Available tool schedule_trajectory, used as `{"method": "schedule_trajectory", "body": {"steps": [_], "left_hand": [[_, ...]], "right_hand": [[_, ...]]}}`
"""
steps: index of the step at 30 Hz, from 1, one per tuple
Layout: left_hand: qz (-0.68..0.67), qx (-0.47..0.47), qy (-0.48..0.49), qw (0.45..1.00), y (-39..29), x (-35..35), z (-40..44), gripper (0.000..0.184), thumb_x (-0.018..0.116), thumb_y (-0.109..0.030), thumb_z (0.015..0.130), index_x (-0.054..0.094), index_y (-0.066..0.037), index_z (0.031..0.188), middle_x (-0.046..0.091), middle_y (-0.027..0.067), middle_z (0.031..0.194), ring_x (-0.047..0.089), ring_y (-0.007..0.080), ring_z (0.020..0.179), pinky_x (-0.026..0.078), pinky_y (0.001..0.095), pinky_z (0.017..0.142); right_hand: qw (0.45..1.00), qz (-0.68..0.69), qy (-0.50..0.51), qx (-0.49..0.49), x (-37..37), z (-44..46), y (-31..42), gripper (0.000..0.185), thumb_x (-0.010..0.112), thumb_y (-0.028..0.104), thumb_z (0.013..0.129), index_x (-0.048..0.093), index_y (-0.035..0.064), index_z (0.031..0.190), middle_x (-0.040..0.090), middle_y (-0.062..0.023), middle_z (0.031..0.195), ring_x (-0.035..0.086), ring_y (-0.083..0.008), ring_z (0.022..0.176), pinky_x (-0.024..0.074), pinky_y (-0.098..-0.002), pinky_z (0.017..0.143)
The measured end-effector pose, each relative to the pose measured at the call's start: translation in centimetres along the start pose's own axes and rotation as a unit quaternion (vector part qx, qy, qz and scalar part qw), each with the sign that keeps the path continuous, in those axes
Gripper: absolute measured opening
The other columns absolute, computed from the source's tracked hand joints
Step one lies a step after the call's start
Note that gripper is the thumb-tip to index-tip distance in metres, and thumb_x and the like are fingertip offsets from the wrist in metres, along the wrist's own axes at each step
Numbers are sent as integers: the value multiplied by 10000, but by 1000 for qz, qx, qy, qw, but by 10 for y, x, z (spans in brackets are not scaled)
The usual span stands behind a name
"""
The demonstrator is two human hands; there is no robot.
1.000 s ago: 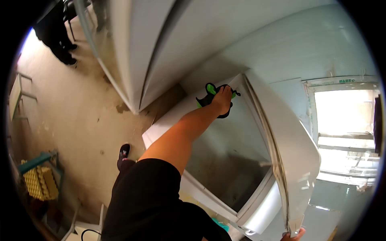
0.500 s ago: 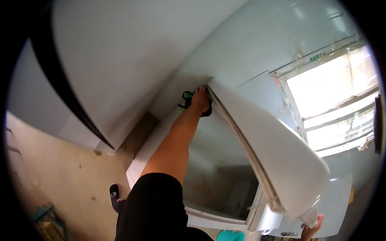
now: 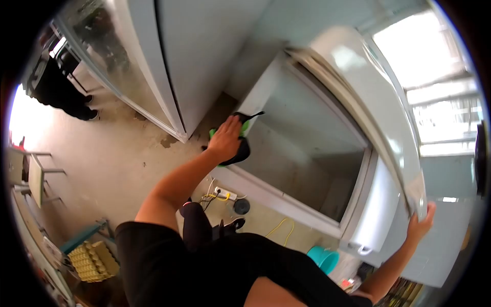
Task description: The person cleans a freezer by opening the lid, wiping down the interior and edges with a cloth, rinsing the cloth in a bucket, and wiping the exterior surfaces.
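My left hand presses a crumpled black and green cloth against the left rim of a white chest freezer, near its corner. Its fingers lie together over the cloth, and part of the cloth hangs over the inside. At the far right, my right hand grips the front edge of the raised freezer lid, holding it tilted up. The freezer's inner walls show below the open lid, with dark marks toward the bottom.
A tall cabinet stands beyond the freezer's left side. A power strip with cables lies by my feet, and a turquoise bucket stands at the freezer's front. Egg trays sit lower left. Another person stands upper left.
My left hand and the cloth have moved from the back corner by the lid along the rim toward me. My right hand still holds the lid. The view has shifted.
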State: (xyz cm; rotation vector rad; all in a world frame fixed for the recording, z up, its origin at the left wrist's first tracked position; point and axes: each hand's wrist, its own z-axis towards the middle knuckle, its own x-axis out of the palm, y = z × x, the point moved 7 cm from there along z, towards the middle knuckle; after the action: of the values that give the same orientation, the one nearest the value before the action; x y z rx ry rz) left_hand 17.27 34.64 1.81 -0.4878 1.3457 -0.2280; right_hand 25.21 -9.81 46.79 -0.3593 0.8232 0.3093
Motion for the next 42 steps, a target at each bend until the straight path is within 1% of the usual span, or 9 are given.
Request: {"method": "schedule_trajectory", "body": {"steps": [11,15,18,23,31,37,39,41,42], "left_hand": [[40,10,78,996,-118,54,-135,710,555,-211,793,261,85,1367,185,224,1473,96,367,1386,48,462,1128],[132,136,159,969,-227,127,-138,664,468,-156,800,247,60,1389,174,212,1480,99,347,1392,65,445,1131],[5,191,204,960,-316,178,-137,638,418,-117,825,201,73,1394,153,227,1479,93,349,1392,67,449,1131],[68,323,231,915,-440,250,-134,585,335,-145,890,161,79,1402,119,235,1485,64,370,1389,25,460,1127],[99,489,38,866,-526,279,-132,511,383,-170,855,396,92,1294,357,251,1383,301,376,1311,194,471,1093],[111,559,82,818,-570,316,-136,513,359,-189,880,369,79,1318,315,238,1416,255,370,1336,151,472,1107],[58,554,40,830,-572,292,-129,454,403,-147,856,438,36,1270,427,196,1336,375,331,1269,291,431,1050],[-136,464,307,820,-566,277,-125,388,459,-75,815,498,-27,1197,521,147,1195,496,303,1137,421,384,922],[-184,422,292,838,-561,251,-120,381,482,-53,793,507,-45,1173,534,138,1135,523,308,1074,444,381,871]], "right_hand": [[999,14,-18,-42,-4,16,11,237,616,113,716,530,121,937,598,-130,791,587,-371,775,471,-407,653],[998,36,-15,-38,-7,16,17,197,626,110,724,545,102,904,613,-124,781,593,-359,766,476,-389,639],[999,27,-6,-26,-11,16,20,167,623,113,741,556,93,893,628,-107,794,606,-348,757,473,-399,623],[995,7,78,-62,-4,22,20,204,591,119,680,590,11,853,630,-197,734,625,-378,693,502,-433,640],[981,90,108,-135,-16,6,4,132,576,91,717,583,15,824,639,-167,749,627,-353,699,485,-422,618],[963,141,96,-206,-26,8,-2,79,565,70,745,577,18,803,646,-145,760,629,-334,703,473,-414,602],[957,156,100,-223,-18,12,3,63,561,63,754,576,19,796,649,-138,763,630,-328,705,469,-411,597],[952,166,103,-236,-10,21,11,48,557,56,763,574,20,789,651,-131,767,630,-322,706,465,-409,591],[949,178,111,-237,2,26,14,41,555,53,768,573,20,785,652,-127,769,630,-319,707,462,-407,589]]}}
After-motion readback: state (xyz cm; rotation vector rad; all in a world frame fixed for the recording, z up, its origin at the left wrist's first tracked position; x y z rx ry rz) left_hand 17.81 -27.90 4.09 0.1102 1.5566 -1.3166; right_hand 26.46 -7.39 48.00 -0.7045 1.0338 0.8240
